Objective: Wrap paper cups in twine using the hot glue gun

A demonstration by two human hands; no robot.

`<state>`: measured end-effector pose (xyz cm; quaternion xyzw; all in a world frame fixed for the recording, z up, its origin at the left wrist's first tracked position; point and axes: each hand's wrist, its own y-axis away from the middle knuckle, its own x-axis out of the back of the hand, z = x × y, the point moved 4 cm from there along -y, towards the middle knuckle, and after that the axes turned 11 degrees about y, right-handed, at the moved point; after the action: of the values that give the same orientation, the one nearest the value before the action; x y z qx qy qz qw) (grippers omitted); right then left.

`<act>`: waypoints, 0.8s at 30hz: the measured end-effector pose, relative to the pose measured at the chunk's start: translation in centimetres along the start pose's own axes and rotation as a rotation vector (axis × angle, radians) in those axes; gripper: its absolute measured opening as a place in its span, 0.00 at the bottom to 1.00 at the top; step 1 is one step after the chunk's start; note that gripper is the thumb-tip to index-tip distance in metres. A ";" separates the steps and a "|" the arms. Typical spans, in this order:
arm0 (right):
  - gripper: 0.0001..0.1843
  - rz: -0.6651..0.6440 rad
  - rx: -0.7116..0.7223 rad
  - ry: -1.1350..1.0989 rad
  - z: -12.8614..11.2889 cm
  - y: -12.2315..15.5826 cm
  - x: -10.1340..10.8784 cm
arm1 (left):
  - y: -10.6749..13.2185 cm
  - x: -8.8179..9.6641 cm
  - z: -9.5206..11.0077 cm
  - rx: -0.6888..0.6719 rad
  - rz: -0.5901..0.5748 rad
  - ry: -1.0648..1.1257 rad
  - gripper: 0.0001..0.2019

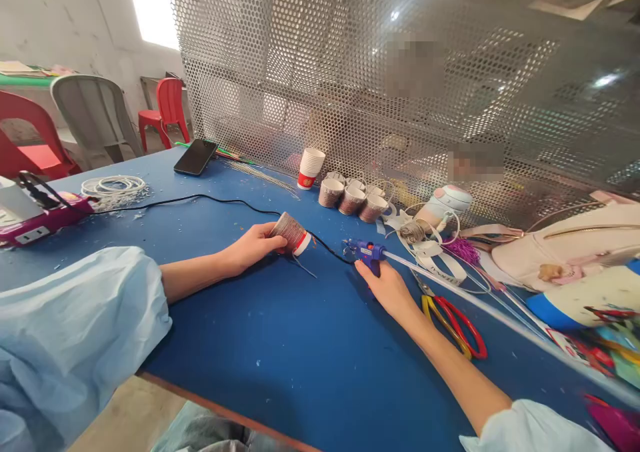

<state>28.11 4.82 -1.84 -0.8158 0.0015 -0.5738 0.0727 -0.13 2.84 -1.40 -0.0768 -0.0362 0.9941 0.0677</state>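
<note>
My left hand is closed around a paper cup wrapped in brown twine, lying on its side with its red and white rim pointing right. My right hand rests on the blue table with its fingers on the handle of a blue glue gun, whose nozzle points left toward the cup. A black cord runs from the gun across the table to the left. Both arms wear pale blue sleeves.
Three twine-wrapped cups and a stack of plain paper cups stand near a perforated metal screen. Scissors, ribbon, a pink bag, a phone, a power strip and plastic chairs surround.
</note>
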 end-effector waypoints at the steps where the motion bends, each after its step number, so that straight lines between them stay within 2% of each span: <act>1: 0.27 0.022 0.019 -0.006 -0.1 0.2 0.1 | 0.0 0.0 -0.1 -0.001 0.007 0.024 0.12; 4: 0.24 0.090 0.061 -0.028 -0.3 0.8 0.4 | -0.1 0.2 -0.2 -0.002 0.044 0.078 0.12; 13: 0.20 0.351 -0.022 0.034 1.2 3.7 2.3 | 0.3 0.0 0.1 0.006 0.118 0.177 0.12; 15: 0.21 0.426 0.062 0.063 0.4 4.8 2.6 | 0.5 -0.2 0.2 0.016 0.115 0.188 0.12; 18: 0.19 0.540 0.332 0.149 -2.0 6.5 2.2 | 1.1 -0.6 0.5 0.025 0.106 0.205 0.10; 21: 0.18 0.528 0.585 0.196 -4.5 7.7 1.0 | 1.6 -1.1 0.7 0.049 0.100 0.233 0.10; 24: 0.14 0.513 0.694 0.208 -6.4 8.0 0.1 | 2.0 -1.6 0.7 0.091 0.085 0.275 0.10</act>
<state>22.81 -3.84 -0.61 -0.6542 0.0187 -0.5828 0.4818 1.05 0.59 -0.63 -0.2107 0.0215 0.9767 0.0333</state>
